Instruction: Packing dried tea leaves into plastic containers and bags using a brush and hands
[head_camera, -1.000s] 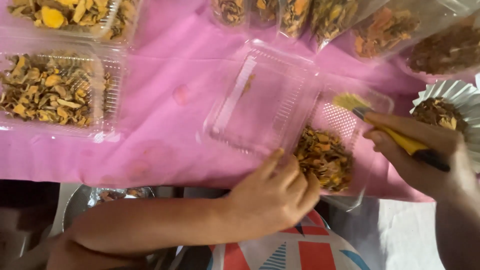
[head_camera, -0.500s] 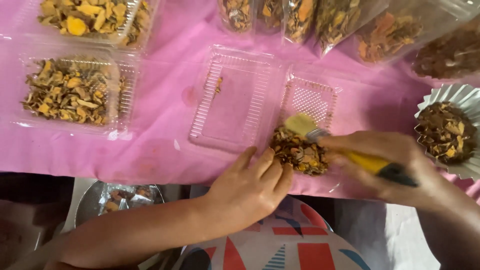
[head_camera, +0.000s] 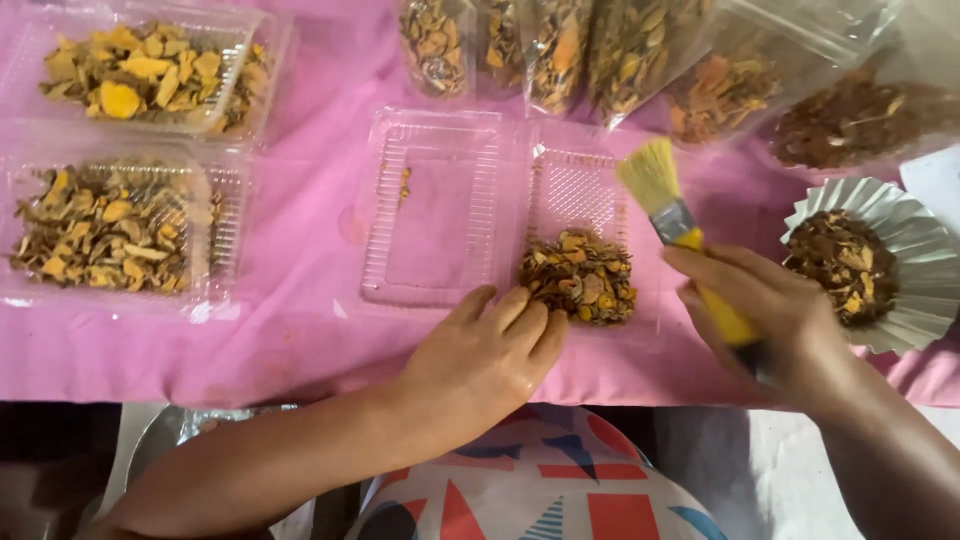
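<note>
Nearest: patterned cloth at the bottom edge, below the table. Left hand flat on the pink cloth, fingers loose and spread, gripping nothing, fingertips touching the near edge of the open clamshell. Right hand clenched round the yellow handle of a brush, bristles pointing far, raised just right of the clamshell.

Progress, judged: dried pieces heaped in the near part of the clamshell's right half; far part of that half swept bare; left half bare but for a few crumbs. Lid not shut.

Counts: one brush; one open clamshell; two filled boxes at left, one near, one far; one fluted foil cup of brown pieces at right. Farthest: row of clear bags, at least five, exact number hard to tell.
</note>
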